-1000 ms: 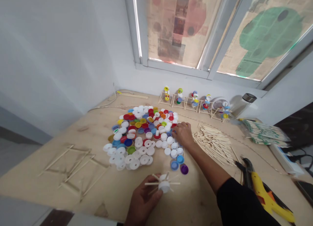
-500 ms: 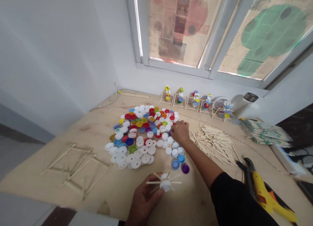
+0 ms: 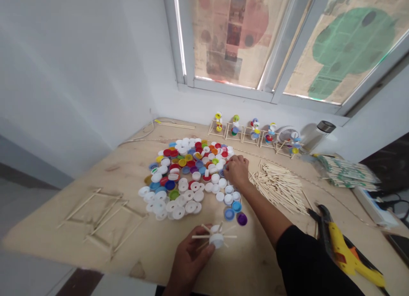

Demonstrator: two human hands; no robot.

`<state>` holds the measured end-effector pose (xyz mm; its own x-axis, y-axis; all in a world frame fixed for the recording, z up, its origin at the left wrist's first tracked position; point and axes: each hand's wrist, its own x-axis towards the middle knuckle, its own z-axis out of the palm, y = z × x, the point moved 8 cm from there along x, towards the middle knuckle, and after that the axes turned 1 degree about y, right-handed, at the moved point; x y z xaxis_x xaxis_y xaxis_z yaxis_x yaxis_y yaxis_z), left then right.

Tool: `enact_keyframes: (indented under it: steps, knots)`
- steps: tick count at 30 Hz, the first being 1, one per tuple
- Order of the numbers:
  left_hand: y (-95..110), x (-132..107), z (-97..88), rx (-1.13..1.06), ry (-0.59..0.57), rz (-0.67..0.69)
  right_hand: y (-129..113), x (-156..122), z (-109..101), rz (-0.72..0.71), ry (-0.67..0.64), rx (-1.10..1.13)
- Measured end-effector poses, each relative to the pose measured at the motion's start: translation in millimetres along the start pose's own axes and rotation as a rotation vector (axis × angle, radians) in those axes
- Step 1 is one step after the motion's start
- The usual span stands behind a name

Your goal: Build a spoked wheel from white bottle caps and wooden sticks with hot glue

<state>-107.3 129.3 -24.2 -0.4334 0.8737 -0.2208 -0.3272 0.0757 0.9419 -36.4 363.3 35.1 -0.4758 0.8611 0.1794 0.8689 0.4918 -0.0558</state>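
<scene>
Near the table's front edge, my left hand (image 3: 193,255) pinches a white bottle-cap hub (image 3: 217,239) with several thin wooden sticks (image 3: 200,236) poking out around it like spokes. My right hand (image 3: 237,170) reaches to the right edge of a spread of bottle caps (image 3: 196,185) in many colours. Its fingers are curled down among the caps, and whatever they grip is hidden beneath them. Two light blue caps (image 3: 229,214) and a purple cap (image 3: 242,219) lie between my hands.
Loose sticks (image 3: 281,187) lie right of the caps; stick frames (image 3: 102,219) lie at left. A yellow glue gun (image 3: 347,251) is at right. Small cap-wheel models (image 3: 235,127), a fan (image 3: 287,134), a bottle (image 3: 319,136) and bagged sticks (image 3: 348,172) stand or lie farther back.
The view has shifted slightly. My right hand stays at the edge of the caps with its fingers curled, and my left keeps its hold on the spoked hub.
</scene>
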Motion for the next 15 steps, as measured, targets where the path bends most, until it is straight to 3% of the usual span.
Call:
enact_keyframes:
  steps: [4,8,15]
  knots:
    - [1.0,0.0,-0.1,0.015,0.000,0.006,16.0,-7.1,-18.9,0.010,0.049,0.078]
    - [-0.7,0.0,-0.6,0.038,-0.001,-0.002,26.1,-31.3,-31.7,-0.031,0.048,0.152]
    - [-1.9,0.6,-0.4,0.015,-0.016,-0.002,12.6,-74.6,-24.3,-0.130,0.000,0.222]
